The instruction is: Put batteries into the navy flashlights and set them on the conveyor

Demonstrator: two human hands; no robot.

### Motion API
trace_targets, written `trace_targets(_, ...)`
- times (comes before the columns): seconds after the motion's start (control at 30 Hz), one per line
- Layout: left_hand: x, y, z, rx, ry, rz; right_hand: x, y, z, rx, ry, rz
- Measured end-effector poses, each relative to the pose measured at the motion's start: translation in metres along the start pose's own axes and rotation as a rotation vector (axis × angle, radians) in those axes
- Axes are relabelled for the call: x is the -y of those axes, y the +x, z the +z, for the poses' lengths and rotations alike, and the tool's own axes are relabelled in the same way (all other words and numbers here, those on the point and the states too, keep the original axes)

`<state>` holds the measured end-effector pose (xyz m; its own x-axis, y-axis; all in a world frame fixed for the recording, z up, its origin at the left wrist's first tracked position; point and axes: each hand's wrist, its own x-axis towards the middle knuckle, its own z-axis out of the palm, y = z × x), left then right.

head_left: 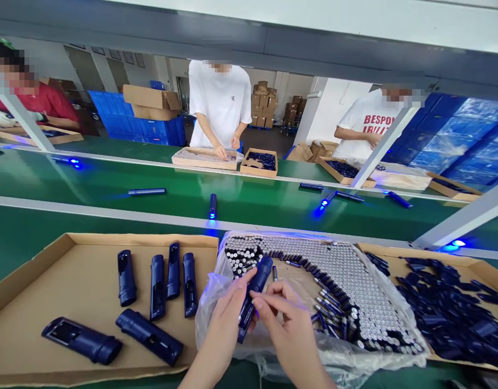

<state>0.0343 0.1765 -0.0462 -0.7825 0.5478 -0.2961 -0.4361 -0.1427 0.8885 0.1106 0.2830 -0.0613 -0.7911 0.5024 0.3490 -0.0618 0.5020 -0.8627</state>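
Note:
My left hand (226, 319) grips a dark blue flashlight body (249, 297), which tilts upward over the plastic-lined box. My right hand (283, 324) is close beside it, with the thumb and fingers against its upper part. Just beyond my hands lie rows of silver-topped battery cells (338, 270) in a clear plastic bag (210, 308). Several dark blue flashlight housings (127, 278) lie on a cardboard tray (33, 335) to my left. A heap of similar dark blue parts (447, 308) fills a cardboard tray to my right.
A green conveyor belt (232, 208) runs across in front of me, carrying several lit flashlights (212, 206). Beyond it, co-workers (220, 102) handle trays and boxes. Metal rails (249, 221) divide the belt, and blue crates and cartons stand behind.

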Motion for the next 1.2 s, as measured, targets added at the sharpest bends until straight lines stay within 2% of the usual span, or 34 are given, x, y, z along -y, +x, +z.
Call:
trace_targets(0.07,-0.003,-0.004,0.007,0.055,-0.04,-0.106,-0.001,0.0,0.0,-0.047,0.006,0.029)
trace_targets(0.17,-0.005,-0.006,0.02,0.063,-0.058,-0.172,-0.002,-0.001,-0.002,-0.063,0.177,0.143)
trace_targets(0.27,-0.002,-0.003,0.035,0.124,0.002,-0.193,-0.008,0.001,-0.022,-0.094,0.33,0.223)
trace_targets(0.3,0.0,0.0,0.04,0.15,0.031,-0.195,-0.012,0.003,-0.038,-0.129,0.318,0.236)
trace_targets(0.37,0.005,0.004,0.05,0.158,0.084,-0.199,-0.027,0.01,-0.089,-0.255,0.11,0.277)
trace_targets(0.43,0.01,0.008,0.058,0.116,0.107,-0.203,-0.05,0.02,-0.158,-0.42,-0.319,0.357)
trace_targets(0.5,0.015,0.009,0.066,0.095,0.111,-0.182,-0.081,0.031,-0.228,-0.467,-0.476,0.419)
trace_targets(0.57,0.019,0.01,0.073,0.106,0.128,-0.154,-0.117,0.04,-0.285,-0.401,-0.595,0.495)
trace_targets(0.63,0.023,0.009,0.081,0.106,0.151,-0.139,-0.149,0.045,-0.319,-0.32,-0.691,0.564)
trace_targets(0.7,0.025,0.007,0.088,0.097,0.148,-0.129,-0.17,0.045,-0.336,-0.269,-0.762,0.596)
trace_targets(0.77,0.026,0.005,0.092,0.106,0.118,-0.112,-0.177,0.042,-0.342,-0.266,-0.812,0.584)
trace_targets(0.87,0.025,0.003,0.094,0.107,0.049,-0.098,-0.16,0.04,-0.335,-0.289,-0.829,0.47)
trace_targets(0.93,0.024,0.004,0.094,0.094,-0.003,-0.095,-0.139,0.04,-0.314,-0.251,-0.784,0.338)
trace_targets(1.07,0.032,0.014,0.093,0.149,-0.031,-0.045,-0.111,0.043,-0.248,-0.063,-0.689,0.088)
trace_targets(1.13,0.038,0.02,0.09,0.171,-0.003,-0.045,-0.114,0.045,-0.227,-0.009,-0.692,0.077)
trace_targets(1.2,0.041,0.022,0.085,0.166,0.017,-0.06,-0.126,0.046,-0.23,-0.032,-0.726,0.143)
